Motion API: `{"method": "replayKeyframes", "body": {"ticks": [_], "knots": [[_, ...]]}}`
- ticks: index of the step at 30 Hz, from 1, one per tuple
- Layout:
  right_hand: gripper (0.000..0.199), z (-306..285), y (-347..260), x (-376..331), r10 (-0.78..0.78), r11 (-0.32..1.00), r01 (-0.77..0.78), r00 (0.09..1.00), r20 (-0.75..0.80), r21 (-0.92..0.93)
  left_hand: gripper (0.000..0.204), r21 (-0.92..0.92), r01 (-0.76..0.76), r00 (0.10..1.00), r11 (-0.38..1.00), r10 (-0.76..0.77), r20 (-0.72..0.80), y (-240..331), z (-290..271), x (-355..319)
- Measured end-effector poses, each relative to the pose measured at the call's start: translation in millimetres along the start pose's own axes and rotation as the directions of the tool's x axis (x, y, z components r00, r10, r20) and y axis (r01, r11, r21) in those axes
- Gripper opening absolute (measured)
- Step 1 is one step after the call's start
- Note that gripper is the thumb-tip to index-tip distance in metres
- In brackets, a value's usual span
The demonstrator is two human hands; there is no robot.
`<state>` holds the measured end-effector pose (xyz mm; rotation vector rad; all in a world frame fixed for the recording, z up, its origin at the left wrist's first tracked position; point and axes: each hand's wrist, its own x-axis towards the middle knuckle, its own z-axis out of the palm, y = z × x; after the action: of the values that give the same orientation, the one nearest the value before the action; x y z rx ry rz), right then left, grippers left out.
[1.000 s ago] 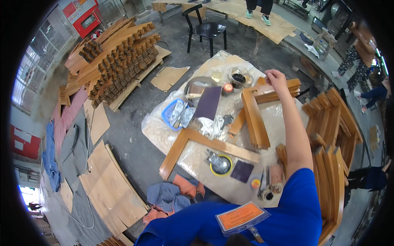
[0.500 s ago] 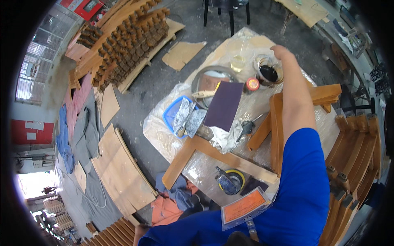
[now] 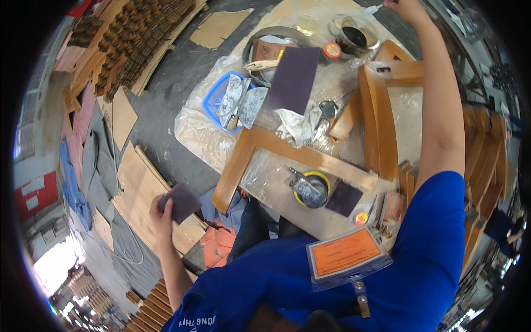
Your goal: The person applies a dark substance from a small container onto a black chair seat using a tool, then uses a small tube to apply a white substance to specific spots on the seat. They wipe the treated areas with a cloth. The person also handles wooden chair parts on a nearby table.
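At the left, my left hand (image 3: 161,218) is closed on a dark purple piece of sandpaper (image 3: 184,203), held out over the floor. My right hand (image 3: 408,10) is stretched to the far edge of the view. Its fingers pinch a slim whitish implement (image 3: 371,9), whose exact kind I cannot make out. Nearest to it stands a clear plastic tub of dark liquid (image 3: 354,36). An L-shaped wooden frame piece (image 3: 298,152) lies on the plastic-covered board in front of me. A round sander with a yellow rim (image 3: 311,189) rests inside its corner, beside another dark sandpaper piece (image 3: 345,199).
A larger purple sandpaper sheet (image 3: 295,80), a blue tray with scrapers (image 3: 210,102), a white rag (image 3: 298,122) and a red-lidded jar (image 3: 332,51) crowd the board. Curved wooden parts (image 3: 379,119) stand at the right. Wooden pieces (image 3: 133,41) are stacked at the far left.
My left hand has come up into view holding sandpaper. My right hand has moved right, away from the tub, and the whitish implement now shows in it. The view has shifted.
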<state>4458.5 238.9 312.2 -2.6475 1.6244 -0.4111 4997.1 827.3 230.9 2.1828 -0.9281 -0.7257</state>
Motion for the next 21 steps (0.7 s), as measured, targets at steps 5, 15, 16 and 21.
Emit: {"method": "replayKeyframes", "body": {"ticks": [5, 15, 16, 21], "knots": [[0.021, -106, -65, -144, 0.157, 0.988, -0.155, 0.978, -0.134, 0.024, 0.022, -0.347, -0.059, 0.87, 0.936, 0.219, 0.441, 54, 107, 29], [0.009, -153, -277, -425, 0.488, 0.833, -0.476, 0.873, 0.033, 0.284, 0.034, -0.063, -0.715, 0.575, 0.696, 0.638, 0.512, 76, 207, 33], [0.008, -153, -298, -439, 0.491, 0.812, -0.49, 0.867, 0.082, 0.319, 0.034, -0.169, -0.694, 0.567, 0.7, 0.676, 0.47, 80, 197, 26], [0.009, -108, -384, -470, 0.438, 0.749, -0.475, 0.878, 0.192, 0.462, 0.036, -0.494, -0.38, 0.3, 0.782, 0.609, 0.734, 109, 140, -48]]}}
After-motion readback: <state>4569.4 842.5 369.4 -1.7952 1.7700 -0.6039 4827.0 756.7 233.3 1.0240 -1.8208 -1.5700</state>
